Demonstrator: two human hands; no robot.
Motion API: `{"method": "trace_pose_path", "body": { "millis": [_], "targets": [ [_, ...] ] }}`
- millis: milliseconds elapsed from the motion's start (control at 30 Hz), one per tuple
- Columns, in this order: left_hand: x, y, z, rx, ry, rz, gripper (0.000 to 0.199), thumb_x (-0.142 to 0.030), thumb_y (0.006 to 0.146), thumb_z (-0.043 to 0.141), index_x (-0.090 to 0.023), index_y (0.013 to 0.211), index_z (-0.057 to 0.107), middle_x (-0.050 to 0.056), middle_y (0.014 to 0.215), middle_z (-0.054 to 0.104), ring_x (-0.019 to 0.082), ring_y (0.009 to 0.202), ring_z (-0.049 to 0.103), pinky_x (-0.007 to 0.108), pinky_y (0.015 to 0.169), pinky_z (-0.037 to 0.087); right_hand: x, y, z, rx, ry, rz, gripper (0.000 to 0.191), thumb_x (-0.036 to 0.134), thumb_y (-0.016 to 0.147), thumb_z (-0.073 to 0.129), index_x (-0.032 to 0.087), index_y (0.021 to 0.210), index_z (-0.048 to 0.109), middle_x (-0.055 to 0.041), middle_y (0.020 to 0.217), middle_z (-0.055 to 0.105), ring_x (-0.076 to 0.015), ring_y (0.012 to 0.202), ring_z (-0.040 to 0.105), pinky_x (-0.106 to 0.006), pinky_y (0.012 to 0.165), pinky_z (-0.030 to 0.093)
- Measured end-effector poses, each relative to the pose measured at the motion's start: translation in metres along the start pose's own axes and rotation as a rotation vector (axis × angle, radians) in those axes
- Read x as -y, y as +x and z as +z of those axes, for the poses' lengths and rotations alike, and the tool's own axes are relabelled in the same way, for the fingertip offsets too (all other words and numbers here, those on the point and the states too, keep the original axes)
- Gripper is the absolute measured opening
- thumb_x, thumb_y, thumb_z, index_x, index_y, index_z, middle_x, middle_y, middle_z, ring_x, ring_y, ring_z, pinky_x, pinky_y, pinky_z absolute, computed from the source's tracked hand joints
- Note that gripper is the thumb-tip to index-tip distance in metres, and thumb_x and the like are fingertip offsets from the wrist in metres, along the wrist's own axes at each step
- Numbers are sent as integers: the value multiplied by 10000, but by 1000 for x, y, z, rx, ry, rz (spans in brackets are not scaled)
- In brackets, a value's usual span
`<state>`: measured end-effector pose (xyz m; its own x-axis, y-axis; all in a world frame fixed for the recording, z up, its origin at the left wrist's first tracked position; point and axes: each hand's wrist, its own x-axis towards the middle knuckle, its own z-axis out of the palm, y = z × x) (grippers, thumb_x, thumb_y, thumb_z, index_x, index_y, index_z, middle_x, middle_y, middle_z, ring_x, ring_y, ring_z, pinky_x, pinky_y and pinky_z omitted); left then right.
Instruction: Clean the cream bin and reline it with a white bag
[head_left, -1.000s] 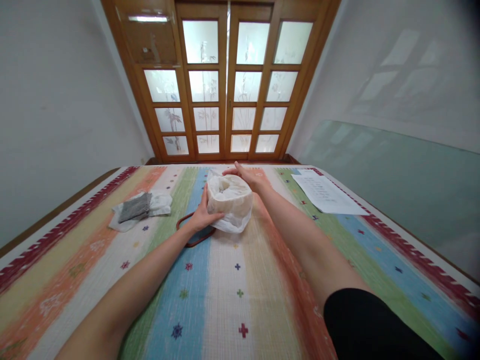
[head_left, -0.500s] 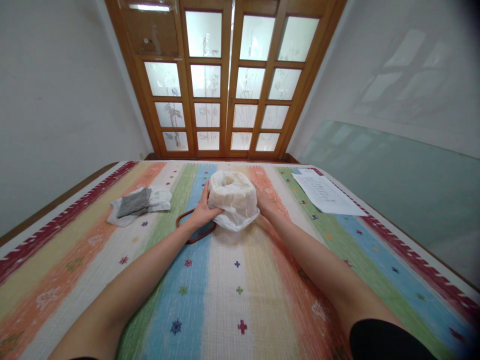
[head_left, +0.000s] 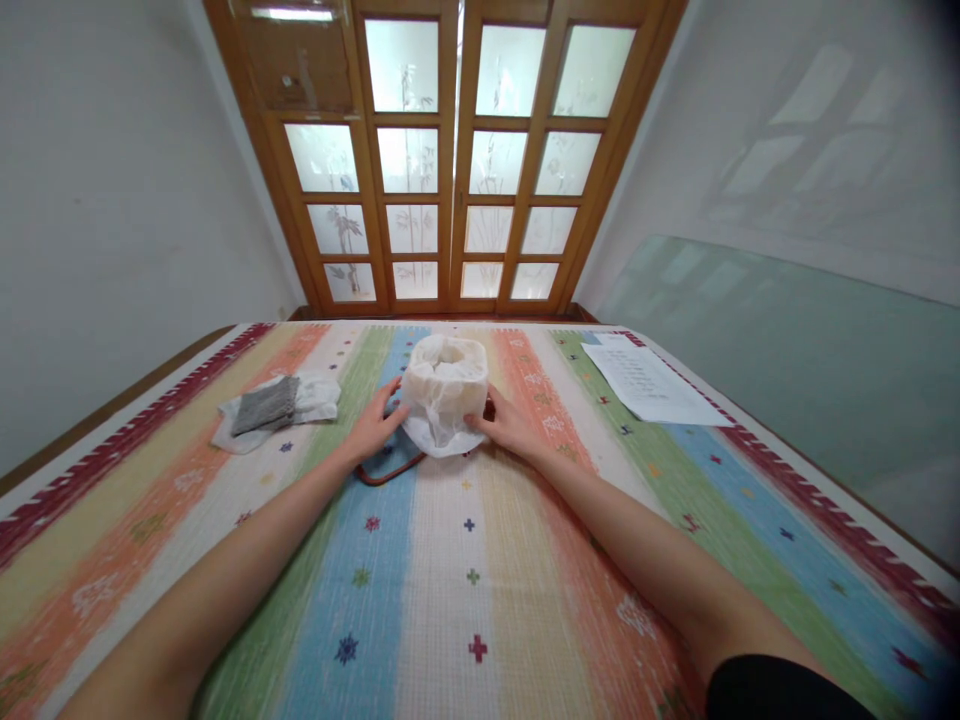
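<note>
A rounded, pale object wrapped in a thin white plastic bag [head_left: 445,375] stands on the striped tablecloth, with a hollow showing at its top. My left hand [head_left: 377,428] is at its left side, fingers apart, its thumb and fingertips just at the plastic. On the right, my right hand [head_left: 506,425] grips the bag, thumb on the front and fingers round the side. A small dark reddish-brown bit shows by those fingers, too small to name. Partly hidden under my left hand and the bag lies a brown loop-shaped rim [head_left: 390,474].
A grey folded cloth [head_left: 265,405] lies on white plastic wrapping [head_left: 316,396] at the left. Printed paper sheets [head_left: 651,378] lie at the right. The striped tablecloth [head_left: 480,600] covers the table, with wooden glass-paned doors [head_left: 457,150] beyond it.
The wrapped object has shifted a little left, partly over the brown rim. My left hand's fingers have come away from behind it, while my right thumb has come round to its front.
</note>
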<state>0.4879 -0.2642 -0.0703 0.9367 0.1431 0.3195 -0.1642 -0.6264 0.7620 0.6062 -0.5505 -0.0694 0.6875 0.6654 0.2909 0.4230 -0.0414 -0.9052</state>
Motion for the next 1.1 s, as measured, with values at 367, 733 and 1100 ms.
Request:
{"method": "trace_pose_path", "body": {
  "millis": [367,733,1100],
  "targets": [
    [30,-29,-70,64,708,-184,225,-420,966,499,-239,943,630,102,928,687,311,892,644,383,787,458,-5,0,-21,-363,-170,-120,515,596,982,571,231,1343,620,-139,1389,643,-285,1270,616,-494,1118,477],
    [-29,2,-97,-325,-168,-244,241,-458,937,519,-234,1021,546,-61,657,517,112,472,443,204,468,328,80,-8,0,-579,-177,-303,322,508,1045,470,261,1145,652,-110,1127,672,-277,1065,656,-465,993,546],
    [-114,68,-25,-271,-183,-206,686,-229,894,520,-223,1574,432,6,754,718,183,601,652,293,654,545,120,21,10,-376,-147,-516,457,459,1032,562,338,1471,525,-76,1237,652,-225,1067,667,-426,937,581]
  ]
}}
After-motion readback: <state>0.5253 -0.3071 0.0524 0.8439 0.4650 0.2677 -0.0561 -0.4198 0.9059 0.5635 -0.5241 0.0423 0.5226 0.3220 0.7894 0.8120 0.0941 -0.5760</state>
